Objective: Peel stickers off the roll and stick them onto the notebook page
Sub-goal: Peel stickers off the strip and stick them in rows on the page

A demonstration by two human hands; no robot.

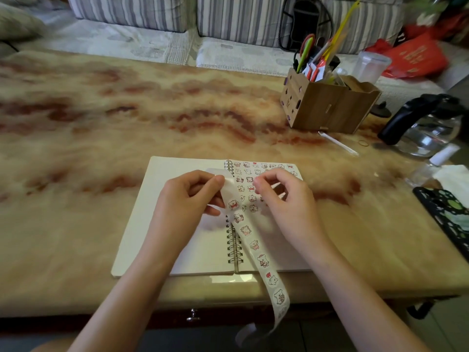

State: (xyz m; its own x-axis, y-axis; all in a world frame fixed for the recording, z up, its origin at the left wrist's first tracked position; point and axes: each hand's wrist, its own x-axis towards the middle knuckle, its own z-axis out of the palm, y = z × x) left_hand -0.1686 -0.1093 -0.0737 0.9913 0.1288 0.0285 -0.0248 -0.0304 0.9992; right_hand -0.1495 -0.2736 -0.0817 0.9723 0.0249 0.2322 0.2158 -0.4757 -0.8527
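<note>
Sticker strip (pixel 256 246) trails past the notebook's (pixel 177 168) near edge and climbs its spine. Left hand (pixel 187 196) pinches it there; right hand (pixel 284 196) curls alongside, grip too blurred to call. Peeling, I'd say. Next: press one below the far stuck rows (pixel 250 179).

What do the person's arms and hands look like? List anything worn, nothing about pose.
The left forearm and right forearm are bare down to the frame's lower edge: no sleeves show. The left hand and right hand wear no gloves, and no ring, watch or bracelet is visible. Nails are too blurred to judge.
</note>
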